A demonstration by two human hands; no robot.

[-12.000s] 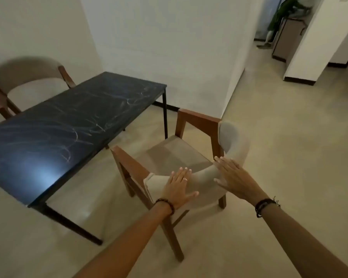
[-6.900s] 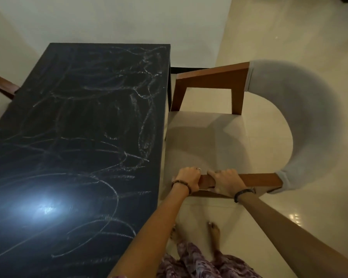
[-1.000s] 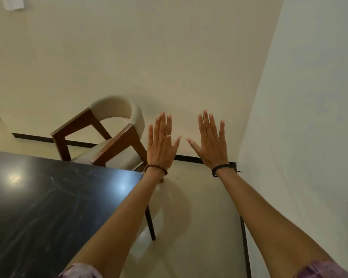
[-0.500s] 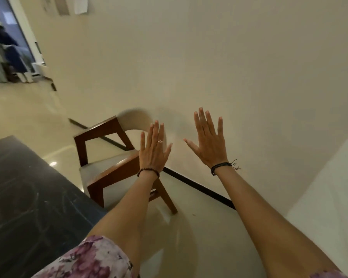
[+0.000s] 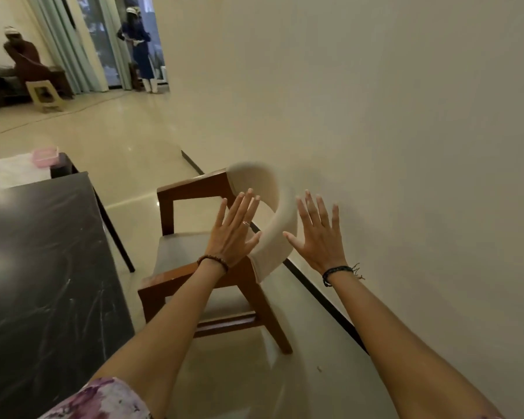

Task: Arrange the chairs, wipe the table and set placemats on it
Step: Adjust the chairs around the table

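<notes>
Since both hands' fingers (image 5: 315,211) were spread wide and held nothing, they needed to curl round the chair (image 5: 273,213) back just ahead before sliding it toward the tabletop (image 5: 43,267).

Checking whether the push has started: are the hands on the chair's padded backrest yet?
Cannot tell. In the head view, left hand overlaps backrest; right hand shows against the wall beside it; depth unclear.

Dim warm light, glare on table (image 5: 43,267) (chair (image 5: 254,182) seemingly motion-blurred)
</notes>
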